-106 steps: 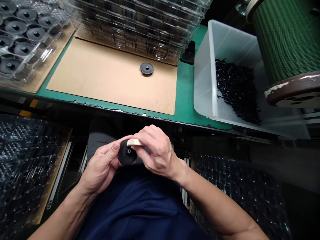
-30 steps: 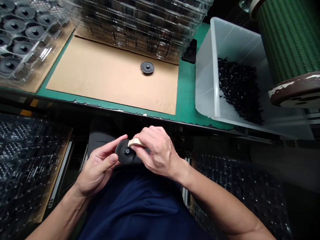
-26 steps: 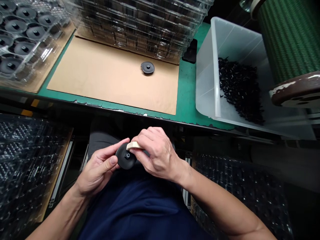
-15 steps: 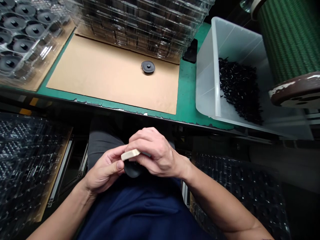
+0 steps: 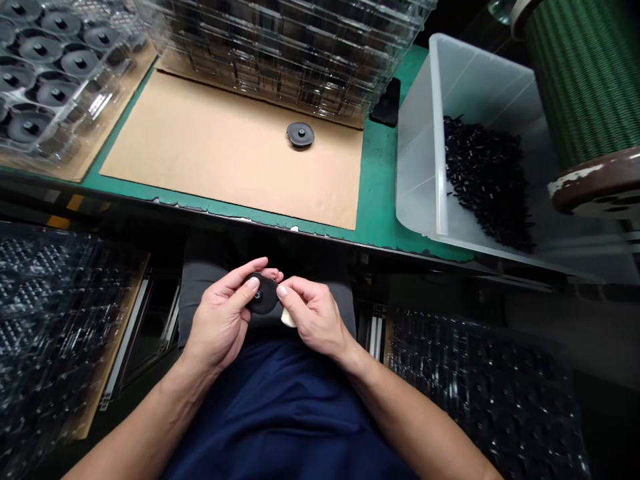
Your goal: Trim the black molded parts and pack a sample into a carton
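My left hand [image 5: 220, 319] and my right hand [image 5: 311, 315] together hold a small black round disc [image 5: 263, 295] over my lap, below the bench edge. The left thumb lies across the disc's face near its centre hub. My right forefinger touches the disc's right rim, and a cream-coloured stick [image 5: 287, 318] is tucked under the right hand's fingers, mostly hidden. A second black disc [image 5: 301, 134] lies alone on the cardboard sheet [image 5: 210, 147] on the bench.
A clear bin [image 5: 430, 140] holding several small black parts [image 5: 487, 180] stands at the right. Stacked clear trays [image 5: 295, 47] line the back; a tray of black discs [image 5: 45, 73] sits at the left. A green spool [image 5: 585, 73] is far right. Dark trays flank my legs.
The cream stick has dropped from on top of the disc to under my right hand. My hands have moved apart, and the disc's face shows again.
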The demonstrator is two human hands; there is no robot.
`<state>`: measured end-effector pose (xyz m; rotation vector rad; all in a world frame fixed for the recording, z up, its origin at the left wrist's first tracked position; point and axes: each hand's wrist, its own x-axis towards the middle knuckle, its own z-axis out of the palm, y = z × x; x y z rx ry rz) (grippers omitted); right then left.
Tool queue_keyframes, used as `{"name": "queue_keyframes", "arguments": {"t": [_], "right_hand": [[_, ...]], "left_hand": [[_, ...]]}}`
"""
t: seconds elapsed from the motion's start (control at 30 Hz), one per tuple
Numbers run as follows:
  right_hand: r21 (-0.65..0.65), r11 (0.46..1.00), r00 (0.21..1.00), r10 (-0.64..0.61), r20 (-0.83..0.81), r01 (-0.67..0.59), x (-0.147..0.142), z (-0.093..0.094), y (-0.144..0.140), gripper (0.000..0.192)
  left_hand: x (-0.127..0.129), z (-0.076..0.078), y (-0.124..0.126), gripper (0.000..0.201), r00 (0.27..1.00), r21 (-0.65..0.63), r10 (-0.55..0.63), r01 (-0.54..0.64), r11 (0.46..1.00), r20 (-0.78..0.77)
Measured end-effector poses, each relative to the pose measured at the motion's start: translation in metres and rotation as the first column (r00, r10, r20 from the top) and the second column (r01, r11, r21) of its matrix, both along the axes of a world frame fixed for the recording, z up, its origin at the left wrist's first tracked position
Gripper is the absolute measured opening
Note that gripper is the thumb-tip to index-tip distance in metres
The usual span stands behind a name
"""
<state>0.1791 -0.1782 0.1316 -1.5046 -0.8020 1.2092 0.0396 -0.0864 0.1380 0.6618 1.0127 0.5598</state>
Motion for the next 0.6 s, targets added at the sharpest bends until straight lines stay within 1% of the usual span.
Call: {"name": "queue_keyframes", "arguments": {"t": [0.03,0.1,0.17,0.2,0.3,0.37,0.43,0.5,0.6], "right_hand": [[-0.004,1.0,1.0,-0.003,0.008,0.003,-0.002,0.0,0.0,0.037],[-0.009,0.999,0.999,0.036,0.012,-0.036,-0.003,-0.003,-0.001,0.041],[-0.018,0.998,0.998,0.057,-0.038,-0.058,-0.003,-0.006,-0.002,0.046],[-0.025,0.999,0.996,0.039,-0.079,-0.041,-0.004,-0.008,-0.002,0.048],[-0.048,0.995,0.98,-0.09,-0.179,0.083,-0.005,-0.013,0.001,0.051],[-0.053,0.991,0.979,-0.129,-0.16,0.122,-0.005,-0.013,0.002,0.052],[-0.025,0.993,0.987,-0.115,-0.111,0.113,-0.006,-0.01,0.003,0.052],[0.03,0.997,0.996,-0.069,-0.052,0.071,-0.006,-0.008,0.001,0.052],[0.114,0.993,0.999,-0.008,0.052,0.002,-0.007,-0.006,-0.002,0.052]], "left_hand": [[0.001,0.0,-0.001,0.044,1.0,-0.015,0.013,-0.013,1.0,0.004],[0.0,0.003,-0.002,0.05,1.0,-0.017,0.027,-0.026,1.0,0.007],[-0.001,0.008,-0.003,0.056,1.0,-0.014,0.016,-0.016,1.0,0.013],[-0.001,0.009,-0.003,0.059,1.0,-0.018,0.002,-0.002,1.0,0.026],[0.0,0.01,-0.006,0.071,0.994,-0.012,-0.062,0.063,0.998,0.094],[0.001,0.008,-0.008,0.078,0.988,0.046,-0.107,0.103,0.994,0.115],[0.001,0.004,-0.01,0.081,0.985,0.126,-0.147,0.136,0.983,0.087],[0.002,-0.001,-0.011,0.078,0.985,0.185,-0.17,0.165,0.969,0.012],[0.002,-0.007,-0.01,0.057,0.981,0.204,-0.152,0.174,0.963,-0.121]]}}
